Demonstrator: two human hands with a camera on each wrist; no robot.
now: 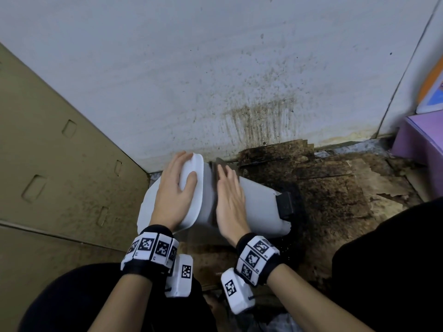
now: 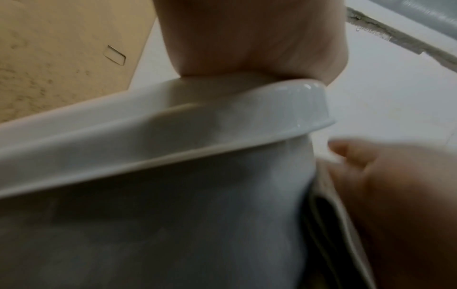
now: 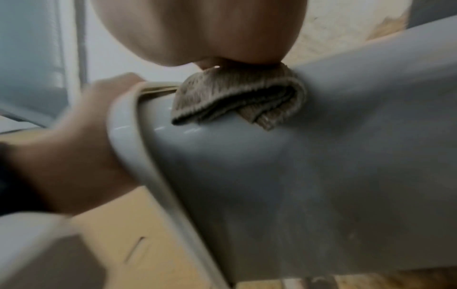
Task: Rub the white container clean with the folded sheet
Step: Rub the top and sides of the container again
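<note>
The white container (image 1: 259, 204) lies on its side on the floor, with its lid (image 1: 195, 195) toward the left and a black part (image 1: 285, 203) at its base end. My left hand (image 1: 172, 195) holds the lid end, fingers bent over the rim (image 3: 123, 136) and thumb on the lid face. The folded sheet (image 3: 237, 97), a brownish ribbed cloth, lies on the container's upper side (image 3: 321, 166) just past the rim. My right hand (image 1: 230, 197) presses flat on the sheet with straight fingers. Only the sheet's dark far edge (image 1: 221, 165) shows in the head view.
A tall cardboard box (image 1: 60, 164) stands close on the left. The stained grey wall (image 1: 191, 68) is right behind the container. Dirty, torn cardboard (image 1: 335, 188) covers the floor to the right, and a purple box (image 1: 419, 144) sits at the far right. My dark-clothed knees flank the arms.
</note>
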